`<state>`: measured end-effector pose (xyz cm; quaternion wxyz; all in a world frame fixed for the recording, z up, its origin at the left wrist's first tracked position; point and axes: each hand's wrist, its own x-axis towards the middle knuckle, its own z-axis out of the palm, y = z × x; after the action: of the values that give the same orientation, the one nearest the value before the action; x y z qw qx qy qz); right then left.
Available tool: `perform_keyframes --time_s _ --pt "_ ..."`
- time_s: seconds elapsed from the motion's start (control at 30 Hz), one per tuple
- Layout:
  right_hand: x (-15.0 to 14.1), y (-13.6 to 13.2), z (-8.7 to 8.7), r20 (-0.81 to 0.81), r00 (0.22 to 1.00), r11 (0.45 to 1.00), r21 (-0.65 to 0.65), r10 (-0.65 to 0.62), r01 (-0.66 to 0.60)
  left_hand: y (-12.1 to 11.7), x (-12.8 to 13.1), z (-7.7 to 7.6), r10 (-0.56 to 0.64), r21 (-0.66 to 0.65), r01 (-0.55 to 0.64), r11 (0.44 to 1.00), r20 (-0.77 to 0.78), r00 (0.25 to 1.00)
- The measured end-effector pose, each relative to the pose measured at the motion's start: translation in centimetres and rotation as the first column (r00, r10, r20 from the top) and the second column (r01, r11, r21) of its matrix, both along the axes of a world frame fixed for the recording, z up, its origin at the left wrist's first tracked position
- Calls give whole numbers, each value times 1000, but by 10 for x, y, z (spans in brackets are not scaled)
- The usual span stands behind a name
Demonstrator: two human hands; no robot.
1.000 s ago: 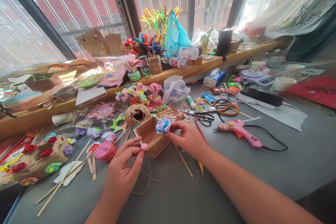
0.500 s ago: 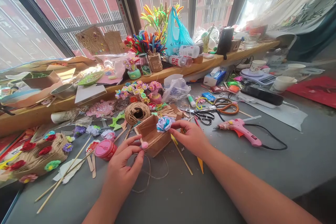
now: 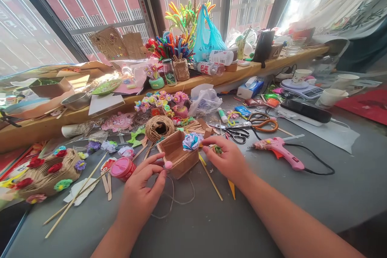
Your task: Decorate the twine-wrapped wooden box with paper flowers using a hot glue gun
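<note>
A small open brown box, seemingly of wooden sticks, sits in the middle of the grey table. A blue-and-white paper flower rests at its right rim, and a pink pompom sits on its left front corner. With index finger and thumb, my left hand grips the box's left end beside the pompom. Just right of the flower, my right hand has thumb and index finger parted, holding nothing. Its curled fingers partly hide a small green-and-gold item.
A pink glue gun with a black cord lies right; scissors are behind. A twine roll stands behind the box. Left are a pink-lidded tub, sticks and a flower-trimmed twine piece. A cluttered ledge runs behind.
My right thumb and index finger have parted and drawn slightly right, letting go of the paper flower, which stays on the box rim. My left hand keeps its place. The view shifts slightly.
</note>
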<state>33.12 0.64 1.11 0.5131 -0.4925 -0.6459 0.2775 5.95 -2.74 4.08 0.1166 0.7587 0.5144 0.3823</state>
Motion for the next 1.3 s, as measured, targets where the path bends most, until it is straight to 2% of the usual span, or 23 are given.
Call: perform_keyframes --time_s 0.1,0.23,0.33,0.5,0.63,0.8,0.93,1.1,1.3 --pt "5 -7 -3 45 993 989 103 -109 104 1 0 0 -22 6 22 1000 23 999" --pt "4 -16 -12 92 993 986 154 -79 64 0 0 -3 -46 21 45 999 51 998" --pt "2 -23 -22 87 995 994 105 -51 41 -4 1 -5 -77 24 75 997 92 993" --pt "1 -28 -33 -28 999 999 -1 37 -37 -6 2 -5 -88 8 87 996 136 987" --pt "-2 -28 -29 -79 995 998 2 58 -58 -6 1 -7 -93 4 93 996 153 984" --pt "-4 -28 -20 -29 998 997 -56 50 -51 -2 -2 -13 -85 12 84 996 133 987" --pt "-2 -26 -18 -131 990 991 -110 59 -74 -1 -1 -11 -75 7 75 997 127 989" --pt "-9 -17 -19 -237 971 994 -109 -33 7 1 1 -7 -78 26 76 997 98 992" --pt "-32 -8 -13 -294 951 974 -168 96 -150 4 3 -6 -80 61 75 995 84 993"
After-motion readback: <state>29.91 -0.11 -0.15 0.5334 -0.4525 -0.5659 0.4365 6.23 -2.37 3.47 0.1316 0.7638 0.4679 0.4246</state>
